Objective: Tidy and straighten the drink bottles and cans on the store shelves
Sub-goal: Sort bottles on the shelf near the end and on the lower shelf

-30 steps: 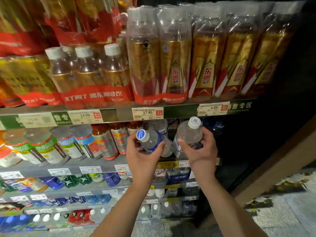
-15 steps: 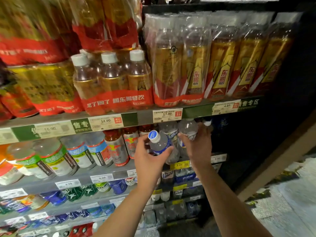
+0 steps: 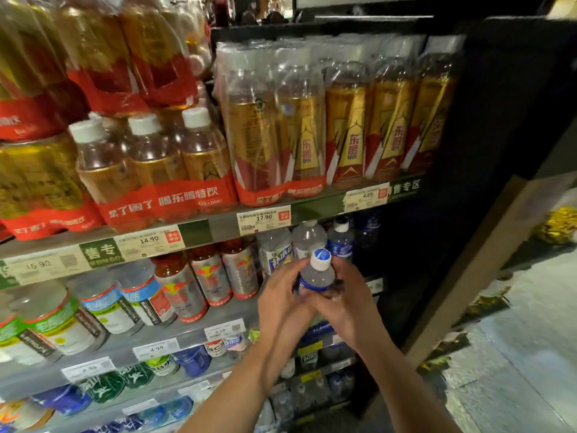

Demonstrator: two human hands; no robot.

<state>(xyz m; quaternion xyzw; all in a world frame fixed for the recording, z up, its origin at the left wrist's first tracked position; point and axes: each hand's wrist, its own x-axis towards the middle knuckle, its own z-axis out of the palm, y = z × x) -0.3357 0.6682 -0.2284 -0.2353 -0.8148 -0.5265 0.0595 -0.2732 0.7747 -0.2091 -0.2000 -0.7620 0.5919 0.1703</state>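
A small clear water bottle (image 3: 317,273) with a blue-and-white cap and a blue label stands upright between both my hands, in front of the second shelf (image 3: 193,329). My left hand (image 3: 282,300) wraps its left side and my right hand (image 3: 349,303) closes on its right side. Behind it on that shelf stand similar clear bottles (image 3: 309,237) and a blue-labelled one (image 3: 340,242). To the left are red-capped energy drink bottles (image 3: 209,278).
The top shelf (image 3: 203,231) holds shrink-wrapped packs of gold and red drink bottles (image 3: 312,132). White bottles with green and blue labels (image 3: 93,307) lean at the left of the second shelf. Lower shelves carry more bottles. A dark cabinet side and tiled floor (image 3: 512,354) lie to the right.
My right hand left the white-capped bottle on the shelf and came back to join the left hand on the blue-capped bottle, which now stands upright.
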